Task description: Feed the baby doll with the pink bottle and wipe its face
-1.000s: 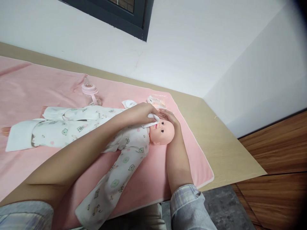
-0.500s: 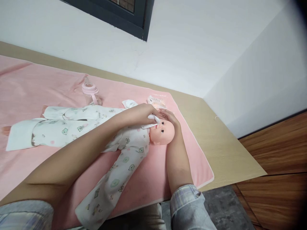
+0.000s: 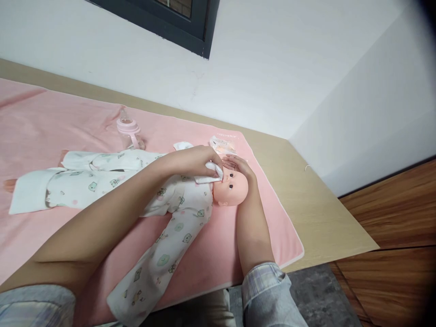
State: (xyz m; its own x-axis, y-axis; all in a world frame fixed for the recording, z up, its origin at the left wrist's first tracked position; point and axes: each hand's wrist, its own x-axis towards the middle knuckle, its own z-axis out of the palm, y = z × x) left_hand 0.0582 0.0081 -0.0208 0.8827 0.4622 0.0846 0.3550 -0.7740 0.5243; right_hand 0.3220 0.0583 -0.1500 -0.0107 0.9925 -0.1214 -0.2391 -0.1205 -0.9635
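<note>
A baby doll [image 3: 235,188] in a white printed sleepsuit [image 3: 136,186] lies on its back on a pink blanket [image 3: 51,127], head to the right. My left hand [image 3: 195,159] is closed on a small white cloth [image 3: 211,173] and presses it against the doll's mouth. My right hand [image 3: 240,167] cups the far side of the doll's head, fingers curved along it.
A pink baby bottle [image 3: 128,131] lies on the blanket behind the doll. A clear plastic packet [image 3: 223,144] sits near the blanket's far right corner. The beige table [image 3: 323,218] ends at the right, with wooden floor beyond. White walls run behind.
My left hand with the white cloth has shifted slightly left and up over the doll's mouth. The right hand and the doll stay put.
</note>
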